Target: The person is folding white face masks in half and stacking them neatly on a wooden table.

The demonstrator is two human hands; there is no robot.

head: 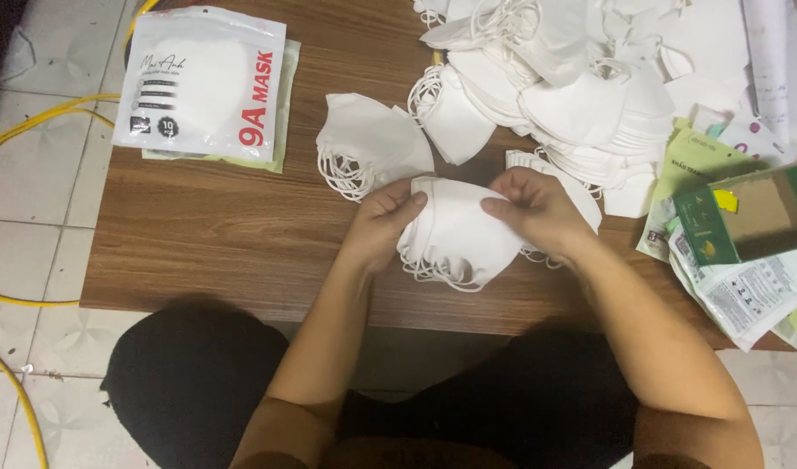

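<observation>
Both hands pinch one small stack of white folded masks (pixel 457 233) just above the front part of the desk (pixel 216 234): the left hand (pixel 383 227) has its grip closed on the stack's left edge, thumb on top, and the right hand (pixel 537 211) has its grip closed on the upper right edge. The ear loops hang loose below the stack, so they could snag on a finger or tangle, and since only the edges are held, the layers could slide apart and fan out of line. Just beyond the left grip lies a second small bunch of masks (pixel 368 143); beyond the right grip a big loose heap of masks (pixel 581 78) spreads out, near enough for strays to mix in. Far left of the left grip sits a flat white rectangular pouch with red lettering (pixel 203 80) on a pale green one. Right of the right grip are pale green sleeves, printed white leaflets and a dark green carton (pixel 746 217).
</observation>
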